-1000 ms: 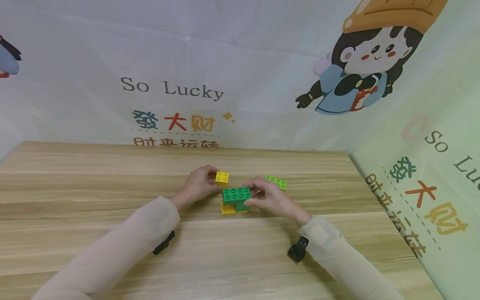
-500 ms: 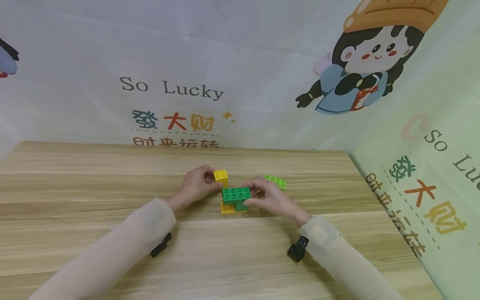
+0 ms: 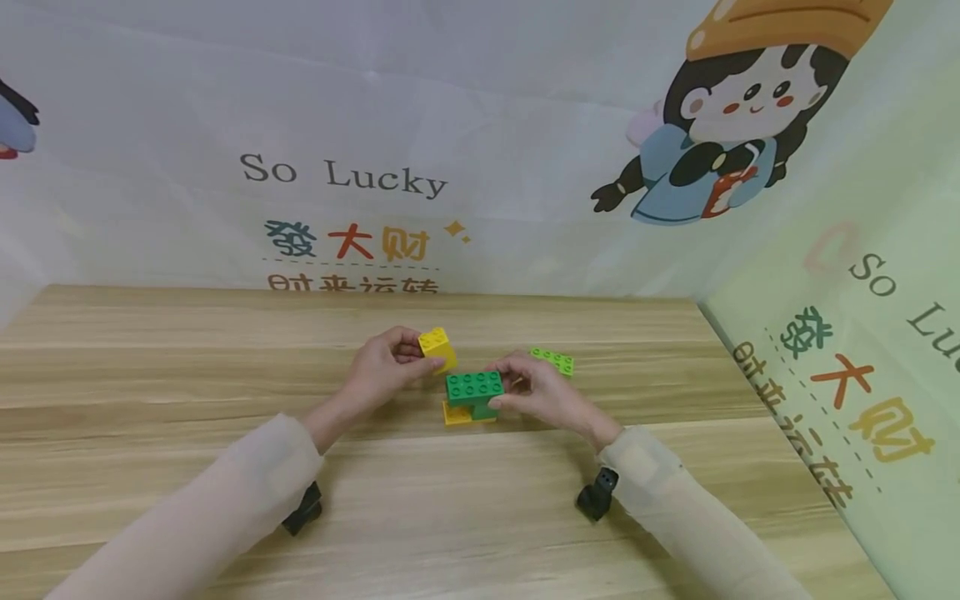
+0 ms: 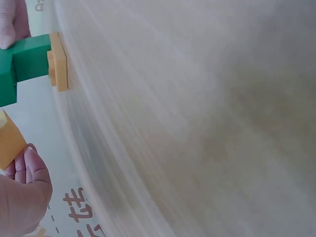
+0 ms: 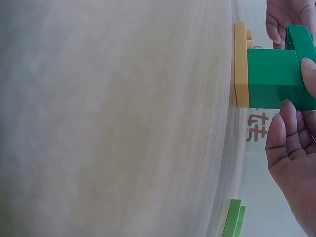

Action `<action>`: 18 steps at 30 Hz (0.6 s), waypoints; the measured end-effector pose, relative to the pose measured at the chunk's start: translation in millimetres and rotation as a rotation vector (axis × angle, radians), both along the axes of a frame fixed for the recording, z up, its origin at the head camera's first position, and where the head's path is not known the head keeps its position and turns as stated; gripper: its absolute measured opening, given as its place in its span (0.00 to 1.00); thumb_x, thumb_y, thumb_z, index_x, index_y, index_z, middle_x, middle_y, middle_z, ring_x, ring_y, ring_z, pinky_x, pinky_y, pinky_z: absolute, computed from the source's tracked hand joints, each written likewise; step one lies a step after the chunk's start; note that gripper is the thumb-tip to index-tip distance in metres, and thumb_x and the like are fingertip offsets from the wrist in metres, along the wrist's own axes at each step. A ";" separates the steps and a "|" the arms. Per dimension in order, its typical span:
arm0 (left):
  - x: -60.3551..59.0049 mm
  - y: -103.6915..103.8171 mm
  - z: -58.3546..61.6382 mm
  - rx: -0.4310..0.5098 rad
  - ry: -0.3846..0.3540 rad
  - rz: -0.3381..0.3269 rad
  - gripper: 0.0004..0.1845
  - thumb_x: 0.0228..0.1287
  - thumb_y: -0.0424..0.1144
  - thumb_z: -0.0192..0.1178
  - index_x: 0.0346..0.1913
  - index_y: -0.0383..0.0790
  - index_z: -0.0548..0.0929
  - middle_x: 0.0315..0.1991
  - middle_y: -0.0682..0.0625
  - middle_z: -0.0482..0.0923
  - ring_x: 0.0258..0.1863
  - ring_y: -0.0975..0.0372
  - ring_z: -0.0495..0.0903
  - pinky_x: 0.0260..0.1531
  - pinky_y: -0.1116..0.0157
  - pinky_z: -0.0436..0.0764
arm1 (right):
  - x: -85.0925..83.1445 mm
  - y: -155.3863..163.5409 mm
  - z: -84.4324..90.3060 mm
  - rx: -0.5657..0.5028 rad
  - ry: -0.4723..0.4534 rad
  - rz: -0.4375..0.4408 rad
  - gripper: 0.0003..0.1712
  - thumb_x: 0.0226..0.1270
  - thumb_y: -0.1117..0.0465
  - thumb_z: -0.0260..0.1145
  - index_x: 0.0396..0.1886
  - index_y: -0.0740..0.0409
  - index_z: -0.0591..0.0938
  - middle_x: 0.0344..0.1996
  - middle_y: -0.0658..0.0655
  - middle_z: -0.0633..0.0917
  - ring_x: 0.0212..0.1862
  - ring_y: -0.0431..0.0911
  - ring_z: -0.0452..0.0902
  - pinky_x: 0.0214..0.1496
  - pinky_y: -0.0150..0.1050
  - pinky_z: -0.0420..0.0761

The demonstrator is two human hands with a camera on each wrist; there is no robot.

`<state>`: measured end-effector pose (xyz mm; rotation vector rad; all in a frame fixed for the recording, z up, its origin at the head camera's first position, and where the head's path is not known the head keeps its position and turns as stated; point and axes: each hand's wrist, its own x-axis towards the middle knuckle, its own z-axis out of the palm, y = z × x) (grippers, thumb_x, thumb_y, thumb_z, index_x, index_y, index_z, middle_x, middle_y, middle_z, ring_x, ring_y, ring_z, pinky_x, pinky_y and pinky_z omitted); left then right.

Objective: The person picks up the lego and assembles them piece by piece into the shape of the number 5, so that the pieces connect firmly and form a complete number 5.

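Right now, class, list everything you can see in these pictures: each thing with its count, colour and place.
Yellow square brick: 1, yellow, pinched above the table, left of the stack.
Dark green brick: 1, green, top of the stack.
Yellow plate: 1, yellow, flat under the stack.
Light green plate: 1, lime, lying behind the right hand.
Table: 1, light wood.
Backdrop: printed cloth, behind and to the right.
Left hand: holds the yellow square brick.
Right hand: grips the dark green brick.
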<state>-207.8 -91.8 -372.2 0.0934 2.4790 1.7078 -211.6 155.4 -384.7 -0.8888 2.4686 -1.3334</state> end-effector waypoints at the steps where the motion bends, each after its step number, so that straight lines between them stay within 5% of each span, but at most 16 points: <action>1: 1.5 -0.4 0.8 0.010 0.004 0.000 0.22 0.57 0.41 0.67 0.51 0.33 0.75 0.46 0.42 0.78 0.41 0.57 0.76 0.41 0.69 0.79 | -0.1 -0.1 -0.4 0.000 0.000 0.001 0.22 0.55 0.69 0.69 0.51 0.70 0.77 0.40 0.60 0.76 0.39 0.42 0.72 0.42 0.30 0.79; 9: 10.0 2.9 7.8 0.069 0.009 0.007 0.21 0.57 0.40 0.67 0.50 0.33 0.77 0.44 0.43 0.79 0.38 0.60 0.77 0.38 0.73 0.78 | -0.2 0.3 -0.3 0.008 -0.006 0.010 0.23 0.56 0.68 0.69 0.52 0.70 0.76 0.41 0.61 0.78 0.39 0.42 0.73 0.43 0.32 0.79; 18: 16.6 10.6 11.1 0.063 0.069 -0.047 0.21 0.55 0.40 0.68 0.50 0.34 0.78 0.46 0.42 0.81 0.42 0.57 0.80 0.43 0.67 0.81 | -0.5 0.9 1.1 0.025 -0.001 0.015 0.22 0.57 0.67 0.69 0.52 0.69 0.77 0.42 0.61 0.78 0.40 0.43 0.73 0.43 0.32 0.79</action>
